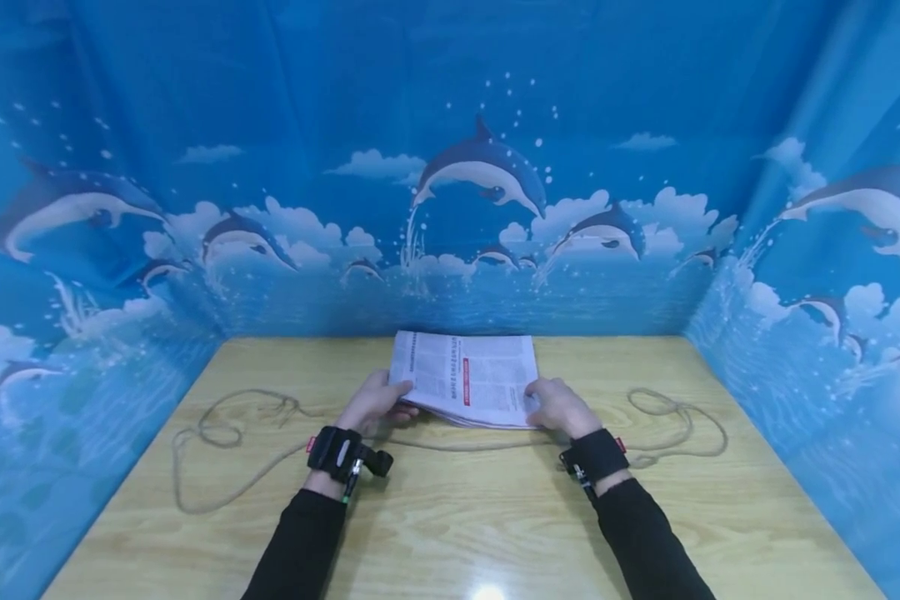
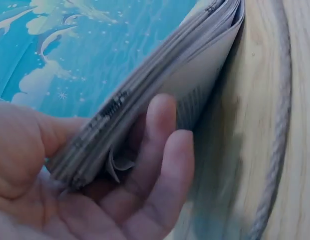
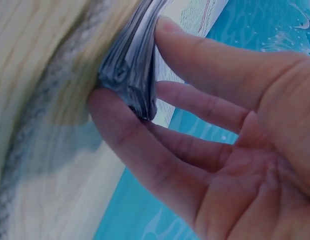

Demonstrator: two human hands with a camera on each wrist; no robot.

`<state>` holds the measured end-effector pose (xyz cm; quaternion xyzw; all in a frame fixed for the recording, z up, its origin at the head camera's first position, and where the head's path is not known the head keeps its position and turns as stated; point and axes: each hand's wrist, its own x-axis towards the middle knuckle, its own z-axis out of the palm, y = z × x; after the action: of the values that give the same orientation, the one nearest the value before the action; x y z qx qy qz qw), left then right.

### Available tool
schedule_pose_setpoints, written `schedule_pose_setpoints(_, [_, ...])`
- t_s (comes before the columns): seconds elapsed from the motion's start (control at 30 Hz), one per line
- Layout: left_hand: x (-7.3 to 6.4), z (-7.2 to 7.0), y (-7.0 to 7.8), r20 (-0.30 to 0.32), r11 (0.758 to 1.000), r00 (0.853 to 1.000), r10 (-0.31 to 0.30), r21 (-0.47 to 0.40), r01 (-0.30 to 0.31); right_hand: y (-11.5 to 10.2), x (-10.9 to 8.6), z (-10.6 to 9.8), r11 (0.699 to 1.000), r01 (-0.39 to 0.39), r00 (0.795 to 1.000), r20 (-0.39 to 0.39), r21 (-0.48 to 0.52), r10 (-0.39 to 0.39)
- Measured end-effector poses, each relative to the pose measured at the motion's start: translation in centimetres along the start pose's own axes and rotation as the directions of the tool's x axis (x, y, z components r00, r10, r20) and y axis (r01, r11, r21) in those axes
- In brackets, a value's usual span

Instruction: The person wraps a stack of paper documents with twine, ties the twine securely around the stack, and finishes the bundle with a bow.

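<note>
Here, L hand [image 1: 377, 402] & R hand [image 1: 562, 407] grip layered newspaper [image 1: 468, 379] nr braided rope [image 1: 465, 448].

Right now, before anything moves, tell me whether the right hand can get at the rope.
Probably yes, though the right hand grips the newspaper and would likely need to let go first. The rope lies close by on the table, with nothing covering it to the right of that wrist.

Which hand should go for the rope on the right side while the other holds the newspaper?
Probably the right hand: it is much nearer that stretch of rope. The left hand grips the newspaper at its left edge and could perhaps support it alone.
</note>
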<state>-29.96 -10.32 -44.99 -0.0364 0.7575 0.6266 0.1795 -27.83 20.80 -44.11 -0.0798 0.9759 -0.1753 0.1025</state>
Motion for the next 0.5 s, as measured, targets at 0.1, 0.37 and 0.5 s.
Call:
schedule_pose_setpoints(0.1, [0.07, -0.28, -0.02, 0.015, 0.998, 1.0, 0.014, -0.053, -0.013, -0.33, -0.03, 0.01, 1.0, 0.017, 1.0, -0.01, -0.025, -0.017])
schedule_pose_setpoints(0.37, [0.64, -0.73, -0.49, 0.082, 0.919, 0.996, -0.036, -0.39, 0.065, -0.56, -0.06, 0.34, 0.997, 0.052, 0.999, 0.005, -0.053, -0.052])
schedule_pose_setpoints(0.5, [0.41, -0.66, -0.77, 0.086, 0.918, 0.996, -0.039, -0.39, 0.069, -0.48, -0.22, 0.52, 0.997, 0.056, 0.998, 0.0, -0.06, -0.056])
